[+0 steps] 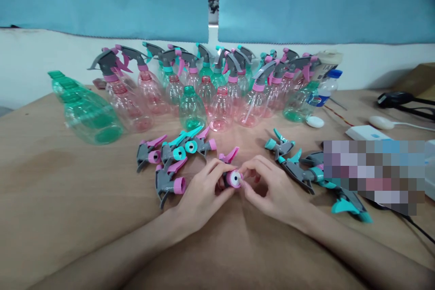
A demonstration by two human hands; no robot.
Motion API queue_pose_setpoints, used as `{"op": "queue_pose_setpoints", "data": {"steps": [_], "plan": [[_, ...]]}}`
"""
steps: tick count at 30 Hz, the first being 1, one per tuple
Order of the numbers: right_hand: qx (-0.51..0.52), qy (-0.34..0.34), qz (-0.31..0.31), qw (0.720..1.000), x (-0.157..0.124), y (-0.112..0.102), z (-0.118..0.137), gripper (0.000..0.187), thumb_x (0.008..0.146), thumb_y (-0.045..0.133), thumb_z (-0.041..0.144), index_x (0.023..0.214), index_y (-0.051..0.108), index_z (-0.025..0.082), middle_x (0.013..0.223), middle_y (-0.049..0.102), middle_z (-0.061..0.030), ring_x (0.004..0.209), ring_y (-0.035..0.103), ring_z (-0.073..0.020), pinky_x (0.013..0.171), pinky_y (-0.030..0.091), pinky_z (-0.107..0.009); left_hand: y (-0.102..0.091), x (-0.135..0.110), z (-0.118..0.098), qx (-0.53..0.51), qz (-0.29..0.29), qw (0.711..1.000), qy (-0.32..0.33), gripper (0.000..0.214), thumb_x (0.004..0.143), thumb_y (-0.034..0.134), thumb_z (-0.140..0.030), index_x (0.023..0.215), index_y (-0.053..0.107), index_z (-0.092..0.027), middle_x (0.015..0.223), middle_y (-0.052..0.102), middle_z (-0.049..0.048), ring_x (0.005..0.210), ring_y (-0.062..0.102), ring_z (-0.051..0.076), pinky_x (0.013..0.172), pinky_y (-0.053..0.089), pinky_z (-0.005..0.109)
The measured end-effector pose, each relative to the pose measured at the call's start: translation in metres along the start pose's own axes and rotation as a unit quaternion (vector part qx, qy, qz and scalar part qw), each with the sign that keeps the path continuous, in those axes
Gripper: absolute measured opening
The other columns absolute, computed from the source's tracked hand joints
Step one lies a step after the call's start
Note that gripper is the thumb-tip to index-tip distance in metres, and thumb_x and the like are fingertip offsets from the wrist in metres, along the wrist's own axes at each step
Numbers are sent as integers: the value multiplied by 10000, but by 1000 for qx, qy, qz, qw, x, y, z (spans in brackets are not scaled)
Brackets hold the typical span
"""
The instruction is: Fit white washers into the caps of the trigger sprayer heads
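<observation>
Wooden table (50, 190), light brown, spans the space under both hands. Left hand (207, 186) grips a grey spray head (235, 178) with pink collar (230, 181); right hand (273, 188) pinches the collar's edge. Loose heads (165, 183) lie on the wood left of the left hand, teal heads (299, 171) right of the right. Bottles (192, 108) stand ahead of both hands; behind them, white wall (30, 56) and blue curtains (102, 0).
</observation>
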State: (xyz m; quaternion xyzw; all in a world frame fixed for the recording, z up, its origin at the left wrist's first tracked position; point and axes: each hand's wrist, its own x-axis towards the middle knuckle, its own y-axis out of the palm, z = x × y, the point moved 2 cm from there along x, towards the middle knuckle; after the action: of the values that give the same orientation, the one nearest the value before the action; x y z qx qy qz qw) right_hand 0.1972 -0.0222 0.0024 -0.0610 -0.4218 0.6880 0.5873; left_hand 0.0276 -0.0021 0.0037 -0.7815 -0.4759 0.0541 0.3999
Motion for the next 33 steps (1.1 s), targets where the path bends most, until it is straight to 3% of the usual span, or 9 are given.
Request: {"op": "queue_pose_setpoints", "data": {"steps": [11,21,33], "plan": [[-14,12,15,1000,1,2,0,212,743,562,104,930,598,196,774,580,0,665,545,-134,592,418,-250,-1,1,0,21,7,1000,-7,208,847,586,-114,1033,552,-200,977,541,17,714,536,124,637,447,247],[6,57,90,994,7,-3,-5,136,762,582,137,879,604,202,687,609,37,567,549,-104,544,411,-221,1,2,4,37,16,999,-13,254,833,591,-91,1053,553,-211,1021,556,24,777,553,151,681,462,274],[-10,37,46,998,2,3,-5,98,827,568,194,913,614,203,723,655,13,597,585,-116,565,441,-228,-1,5,3,6,21,1000,-23,195,820,632,-141,999,579,-198,953,562,8,644,480,107,604,417,236]]}}
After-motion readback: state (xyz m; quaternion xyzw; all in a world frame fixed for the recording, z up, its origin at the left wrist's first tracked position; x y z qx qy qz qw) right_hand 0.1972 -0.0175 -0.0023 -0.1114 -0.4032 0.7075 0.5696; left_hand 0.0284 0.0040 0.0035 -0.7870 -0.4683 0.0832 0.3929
